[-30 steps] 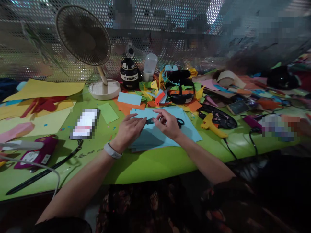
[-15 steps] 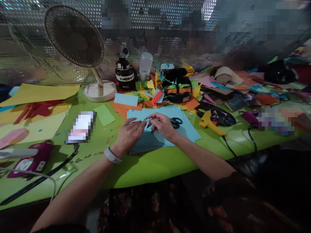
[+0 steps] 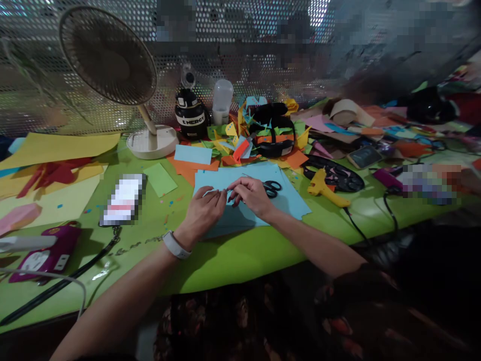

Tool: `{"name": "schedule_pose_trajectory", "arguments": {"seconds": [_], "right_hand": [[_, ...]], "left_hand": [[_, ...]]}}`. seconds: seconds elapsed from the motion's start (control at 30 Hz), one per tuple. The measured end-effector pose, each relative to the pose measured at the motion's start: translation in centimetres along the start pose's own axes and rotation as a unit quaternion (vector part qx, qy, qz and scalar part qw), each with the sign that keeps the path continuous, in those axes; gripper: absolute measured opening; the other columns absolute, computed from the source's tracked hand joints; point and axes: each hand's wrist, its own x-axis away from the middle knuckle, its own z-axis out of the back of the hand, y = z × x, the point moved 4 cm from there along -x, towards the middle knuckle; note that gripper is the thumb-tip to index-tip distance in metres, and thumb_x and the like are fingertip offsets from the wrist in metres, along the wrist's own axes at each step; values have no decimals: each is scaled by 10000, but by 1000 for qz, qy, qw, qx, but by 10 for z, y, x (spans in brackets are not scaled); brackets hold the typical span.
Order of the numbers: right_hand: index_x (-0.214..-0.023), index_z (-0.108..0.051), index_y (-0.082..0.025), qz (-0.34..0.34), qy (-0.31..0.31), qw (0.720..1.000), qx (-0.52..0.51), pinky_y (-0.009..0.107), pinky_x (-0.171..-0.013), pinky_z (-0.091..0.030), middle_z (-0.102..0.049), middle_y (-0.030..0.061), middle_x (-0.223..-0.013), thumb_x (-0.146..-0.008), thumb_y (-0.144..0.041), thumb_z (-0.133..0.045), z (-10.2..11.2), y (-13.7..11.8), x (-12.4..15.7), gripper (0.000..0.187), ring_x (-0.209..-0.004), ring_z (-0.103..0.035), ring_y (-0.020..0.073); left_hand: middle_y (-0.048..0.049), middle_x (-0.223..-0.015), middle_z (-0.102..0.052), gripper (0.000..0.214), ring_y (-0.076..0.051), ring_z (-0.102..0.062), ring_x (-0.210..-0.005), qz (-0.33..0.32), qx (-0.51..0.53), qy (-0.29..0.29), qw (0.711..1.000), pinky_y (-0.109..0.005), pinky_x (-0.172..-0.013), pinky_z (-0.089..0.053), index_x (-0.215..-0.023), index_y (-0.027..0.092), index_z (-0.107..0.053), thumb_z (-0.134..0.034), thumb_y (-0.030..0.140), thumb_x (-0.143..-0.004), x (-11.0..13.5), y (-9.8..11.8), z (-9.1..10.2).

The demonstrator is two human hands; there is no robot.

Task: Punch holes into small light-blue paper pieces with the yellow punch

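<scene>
1. Brings the left hand [image 3: 205,210] and right hand [image 3: 251,196] closer together than a second ago, baring more of the black, loop-handled scissors [image 3: 272,188].
2. Pinches a tiny bluish piece [image 3: 229,190], perhaps paper, at the right fingertips; meets it with the left fingertips, likely to steady so small a thing. Cannot tell whether the left hand grips it too, as fingers hide most of it.
3. Holds it above a stack of light-blue paper sheets [image 3: 240,216], apparently used as a working pad.
4. Has the scissors lying on those sheets beside the right hand, probably for easy reach.
5. Leaves the yellow plastic glue gun [image 3: 318,184] farther right on the bright-green tabletop [image 3: 240,260], off the sheets.
</scene>
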Motion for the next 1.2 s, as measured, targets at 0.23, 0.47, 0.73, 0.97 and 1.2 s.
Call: {"name": "schedule_pose_trajectory", "arguments": {"seconds": [0.23,0.47,0.73,0.97,1.2], "right_hand": [[-794,-634,-167,7,81,997,2,227,-411,-409,-608,-22,-550,-763,-257,-507,22,-7,-6,158,-379,-505,89],[-955,-690,-221,216,42,964,151,360,-960,-460,-673,55,-1046,-826,-376,-661,15,-28,3,205,-1028,-607,183],[-793,-693,-237,191,-1,977,99,353,-898,-474,-657,25,-875,-829,-482,-676,9,-23,1,248,-880,-616,168],[-721,-681,-210,124,7,988,94,327,-794,-460,-644,3,-731,-790,-532,-696,12,-15,0,329,-745,-578,153],[-765,-668,-196,65,-19,998,18,295,-752,-452,-658,19,-789,-864,-569,-576,16,-10,-10,396,-751,-580,142]], "left_hand": [[-101,-877,-763,243,-198,-706,-767,28,-14,28,999,-403,-881,-520,-1015,179,-699,-470,158,-936,2,-8,5],[-24,-830,-775,194,-200,-712,-789,139,137,91,977,-409,-907,-537,-921,249,-746,-555,253,-888,5,-23,7],[-41,-858,-771,165,-208,-700,-835,204,277,78,936,-349,-805,-545,-897,236,-765,-611,284,-860,7,-22,5],[-39,-845,-771,171,-207,-700,-789,285,409,12,867,-304,-745,-538,-869,226,-785,-679,354,-827,7,-22,2],[-58,-816,-763,231,-164,-660,-710,357,506,22,785,-264,-677,-516,-838,189,-780,-742,407,-772,10,-29,-7]]}}
